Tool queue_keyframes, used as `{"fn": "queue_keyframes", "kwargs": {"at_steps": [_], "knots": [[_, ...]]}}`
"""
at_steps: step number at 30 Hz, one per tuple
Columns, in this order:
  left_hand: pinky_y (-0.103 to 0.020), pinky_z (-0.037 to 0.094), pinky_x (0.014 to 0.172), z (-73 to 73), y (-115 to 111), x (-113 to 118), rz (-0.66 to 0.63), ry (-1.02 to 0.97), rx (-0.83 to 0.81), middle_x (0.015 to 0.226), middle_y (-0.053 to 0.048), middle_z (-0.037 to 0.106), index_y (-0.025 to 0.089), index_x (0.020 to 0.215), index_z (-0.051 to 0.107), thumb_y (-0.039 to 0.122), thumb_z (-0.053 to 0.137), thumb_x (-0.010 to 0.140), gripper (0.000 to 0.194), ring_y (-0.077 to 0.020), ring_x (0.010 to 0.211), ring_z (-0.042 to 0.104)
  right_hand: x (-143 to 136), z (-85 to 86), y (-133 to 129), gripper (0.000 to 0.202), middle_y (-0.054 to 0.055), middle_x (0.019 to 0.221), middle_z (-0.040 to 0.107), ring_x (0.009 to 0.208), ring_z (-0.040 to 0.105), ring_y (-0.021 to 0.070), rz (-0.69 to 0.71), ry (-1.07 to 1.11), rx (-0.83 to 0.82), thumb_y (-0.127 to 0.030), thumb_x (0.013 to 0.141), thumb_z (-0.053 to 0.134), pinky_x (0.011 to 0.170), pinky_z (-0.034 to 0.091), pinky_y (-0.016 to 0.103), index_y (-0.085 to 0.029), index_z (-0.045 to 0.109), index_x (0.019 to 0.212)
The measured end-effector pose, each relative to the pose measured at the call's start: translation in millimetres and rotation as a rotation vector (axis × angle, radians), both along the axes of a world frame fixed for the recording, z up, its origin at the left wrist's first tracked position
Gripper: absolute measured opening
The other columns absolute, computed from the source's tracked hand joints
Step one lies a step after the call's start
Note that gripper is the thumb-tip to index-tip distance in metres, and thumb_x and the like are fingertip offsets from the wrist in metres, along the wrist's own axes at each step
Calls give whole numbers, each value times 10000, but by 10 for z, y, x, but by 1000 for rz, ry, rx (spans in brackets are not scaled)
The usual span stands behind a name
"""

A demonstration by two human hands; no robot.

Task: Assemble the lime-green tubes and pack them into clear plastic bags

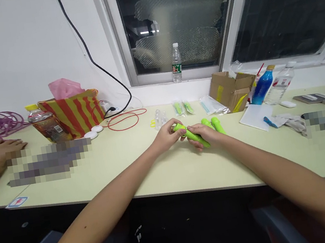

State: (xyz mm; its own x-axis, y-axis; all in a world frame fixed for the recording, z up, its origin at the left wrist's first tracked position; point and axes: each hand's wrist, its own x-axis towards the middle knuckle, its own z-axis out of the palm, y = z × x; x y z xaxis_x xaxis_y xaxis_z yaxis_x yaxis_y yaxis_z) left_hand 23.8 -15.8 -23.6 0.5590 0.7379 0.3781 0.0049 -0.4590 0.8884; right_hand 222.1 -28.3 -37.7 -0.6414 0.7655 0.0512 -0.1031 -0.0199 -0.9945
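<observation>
A bright green, microphone-shaped object (pixel 196 136) is held over the table, tilted down to the right. My left hand (pixel 166 136) pinches its upper left end, near a yellowish band. Around its middle, my right hand (pixel 203 132) has its fingers wrapped. Two similar green pieces (pixel 218 125) lie on the table just behind my right hand, partly hidden by it. Clear plastic pieces (pixel 160 118) stand behind my left hand, beside a small yellow ring (pixel 152 123). Farther back lie two green items in clear packets (pixel 183 108).
An open cardboard box (pixel 231 91) and bottles (pixel 263 85) stand at the back right; clear bags (pixel 214 105) lie nearby. At left are a striped bag (pixel 78 114), a bottle (pixel 48 125), a red cord (pixel 124 121) and another person's hand (pixel 5 149).
</observation>
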Motion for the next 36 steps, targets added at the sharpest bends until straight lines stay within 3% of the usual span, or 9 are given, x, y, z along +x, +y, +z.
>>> {"fn": "queue_keyframes", "kwargs": {"at_steps": [5, 9, 14, 17, 20, 25, 30, 33, 36], "knots": [[-206, 406, 499, -1, 37, -21, -53, -86, -18, 685, -12, 588, 160, 1004, 532, 544, 501, 911, 397, -98, 571, 544, -76, 15, -2, 376, -9, 491, 542, 341, 387, 113, -21, 40, 0, -488, 951, 446, 389, 486, 299, -137, 566, 892], [-189, 368, 458, -18, 27, -20, -24, -26, 4, 652, 8, 581, 156, 923, 533, 533, 581, 870, 384, -64, 492, 484, -65, -7, -5, 357, -23, 498, 539, 318, 335, 96, -13, 42, -63, -486, 957, 437, 358, 472, 284, -149, 544, 913], [-190, 359, 429, -22, 13, 2, -35, -23, -24, 638, 7, 602, 161, 880, 511, 528, 636, 833, 390, -59, 451, 475, 33, 17, 26, 386, -66, 442, 448, 302, 242, 90, 206, 37, -205, -482, 992, 331, 315, 438, 256, -155, 535, 1012], [-206, 418, 472, 22, 8, -11, -102, -74, -25, 648, -3, 616, 155, 1007, 538, 527, 633, 836, 421, -86, 504, 539, 64, 53, 54, 449, -73, 467, 433, 306, 172, 74, 326, 51, -295, -504, 1007, 235, 297, 425, 235, -165, 528, 1026], [-207, 423, 474, 72, -14, -30, -140, -77, -36, 681, -16, 645, 158, 1106, 533, 501, 656, 828, 459, -85, 509, 541, 73, 65, 67, 492, -68, 524, 454, 306, 141, 61, 368, 64, -363, -528, 1008, 158, 276, 417, 222, -182, 506, 979], [-179, 375, 423, 99, -68, -9, -116, -51, -102, 676, -6, 657, 167, 1009, 530, 423, 753, 755, 423, -70, 483, 525, 92, 38, 70, 553, -76, 538, 452, 282, 136, 51, 392, 19, -434, -591, 987, 94, 254, 419, 230, -188, 472, 953], [-219, 468, 498, 107, -44, -18, -214, -64, -169, 709, -12, 656, 176, 1049, 515, 338, 797, 710, 469, -158, 652, 657, 79, 28, 71, 689, -74, 558, 463, 266, 175, 49, 428, -6, -409, -732, 910, 84, 242, 405, 242, -179, 480, 1017], [-278, 526, 589, 110, 6, -70, -262, -72, -173, 798, -35, 673, 169, 1102, 525, 326, 778, 733, 474, -155, 668, 658, 67, 32, 76, 587, -75, 577, 470, 278, 229, 48, 370, 32, -324, -693, 937, 230, 295, 435, 240, -172, 494, 1000], [-314, 540, 662, 108, 57, -119, -198, -52, -135, 784, -22, 661, 158, 1157, 543, 324, 744, 770, 467, -134, 625, 641, 81, 68, 71, 454, -82, 527, 424, 335, 338, 76, 261, 122, -196, -596, 959, 375, 415, 493, 259, -168, 522, 977]]}}
